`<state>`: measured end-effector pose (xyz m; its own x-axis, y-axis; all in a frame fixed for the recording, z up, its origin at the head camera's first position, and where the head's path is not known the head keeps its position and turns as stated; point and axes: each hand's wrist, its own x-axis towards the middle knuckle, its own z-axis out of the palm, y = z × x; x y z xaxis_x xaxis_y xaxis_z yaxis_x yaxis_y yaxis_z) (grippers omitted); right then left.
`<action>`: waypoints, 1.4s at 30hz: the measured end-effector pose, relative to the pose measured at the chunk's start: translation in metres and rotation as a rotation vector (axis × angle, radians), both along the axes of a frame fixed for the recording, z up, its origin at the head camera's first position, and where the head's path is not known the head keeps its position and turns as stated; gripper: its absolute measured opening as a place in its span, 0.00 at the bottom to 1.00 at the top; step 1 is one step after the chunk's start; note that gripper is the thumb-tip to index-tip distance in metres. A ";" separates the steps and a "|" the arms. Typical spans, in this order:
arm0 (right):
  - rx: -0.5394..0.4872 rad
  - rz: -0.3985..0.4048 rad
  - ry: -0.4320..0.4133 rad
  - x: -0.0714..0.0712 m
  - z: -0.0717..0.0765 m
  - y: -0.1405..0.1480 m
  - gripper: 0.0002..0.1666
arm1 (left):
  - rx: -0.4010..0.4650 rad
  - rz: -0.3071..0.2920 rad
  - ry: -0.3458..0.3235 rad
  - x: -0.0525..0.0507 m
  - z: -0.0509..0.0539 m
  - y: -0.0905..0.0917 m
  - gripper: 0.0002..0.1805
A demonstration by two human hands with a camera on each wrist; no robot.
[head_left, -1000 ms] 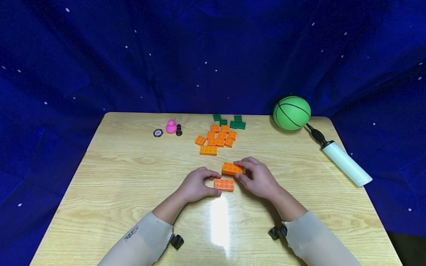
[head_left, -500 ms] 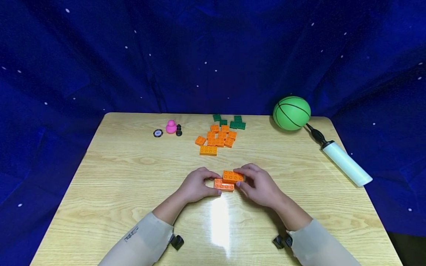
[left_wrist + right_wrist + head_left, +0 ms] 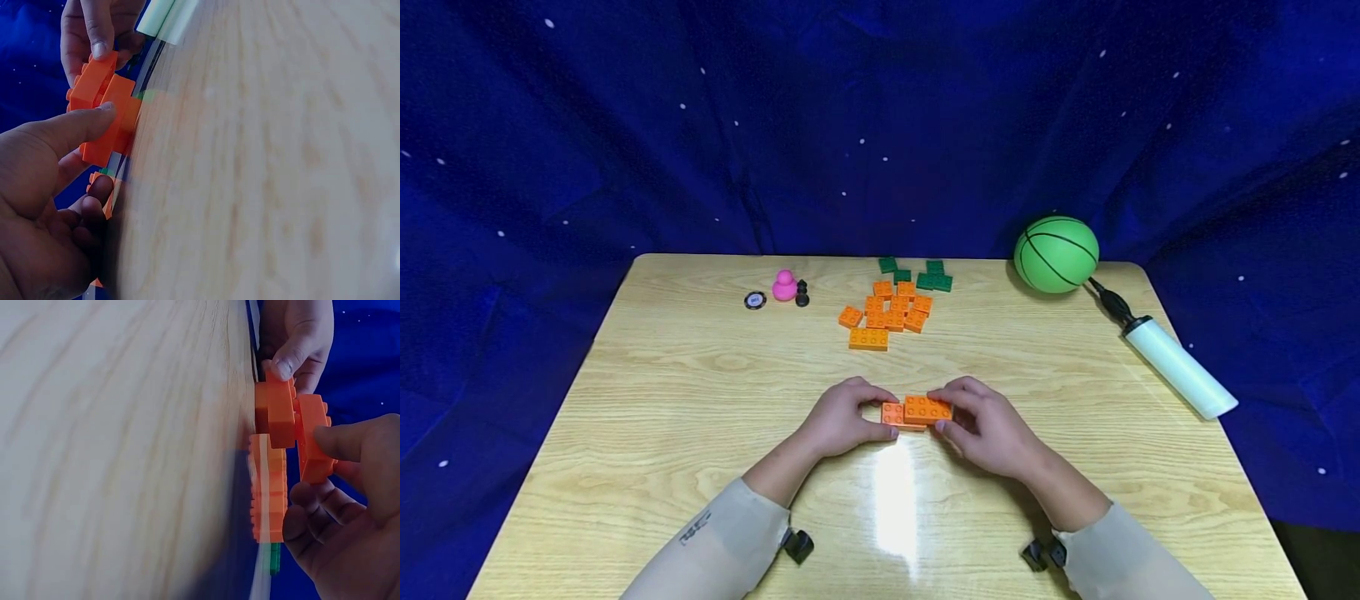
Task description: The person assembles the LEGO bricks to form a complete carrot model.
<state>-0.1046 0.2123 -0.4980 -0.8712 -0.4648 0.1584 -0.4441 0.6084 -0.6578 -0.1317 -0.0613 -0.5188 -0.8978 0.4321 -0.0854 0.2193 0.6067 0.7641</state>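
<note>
My left hand (image 3: pixel 850 418) pinches a long orange toy building brick (image 3: pixel 892 414) at its left end, thumb in front and fingers behind. Another orange piece (image 3: pixel 129 128) shows under that brick, against the table, in the left wrist view. With thumb and fingers, my right hand (image 3: pixel 988 425) pinches a second long orange brick (image 3: pixel 927 409). This upper brick (image 3: pixel 312 434) sits over the right part of the lower brick (image 3: pixel 281 415) and juts past its right end. A narrow gap with studs shows between the two in the right wrist view.
Behind the hands lie several orange bricks (image 3: pixel 868 339) and several green bricks (image 3: pixel 935 282). A pink duck-like toy (image 3: pixel 785 287), black pawn (image 3: pixel 802 293) and poker chip (image 3: pixel 756 300) stand back left. A green ball (image 3: pixel 1057 255) and hand pump (image 3: pixel 1180 367) are at the right.
My right hand has brought its brick toward the near edge, from behind the lower brick to over its right part. The left hand keeps its grip in the same place.
</note>
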 end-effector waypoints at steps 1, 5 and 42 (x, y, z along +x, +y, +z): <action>0.000 0.003 0.005 0.000 0.000 0.000 0.23 | -0.002 0.000 -0.001 0.000 0.000 0.000 0.22; -0.004 0.012 0.025 0.000 -0.002 0.001 0.23 | -0.007 0.001 -0.002 0.000 0.001 0.000 0.22; 0.033 0.036 -0.002 -0.006 -0.005 -0.016 0.21 | 0.001 0.007 -0.032 0.000 0.003 0.000 0.23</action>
<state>-0.1107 0.1959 -0.5029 -0.8541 -0.5007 0.1409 -0.4649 0.6131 -0.6387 -0.1319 -0.0610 -0.5158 -0.8976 0.4258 -0.1139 0.1902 0.6074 0.7713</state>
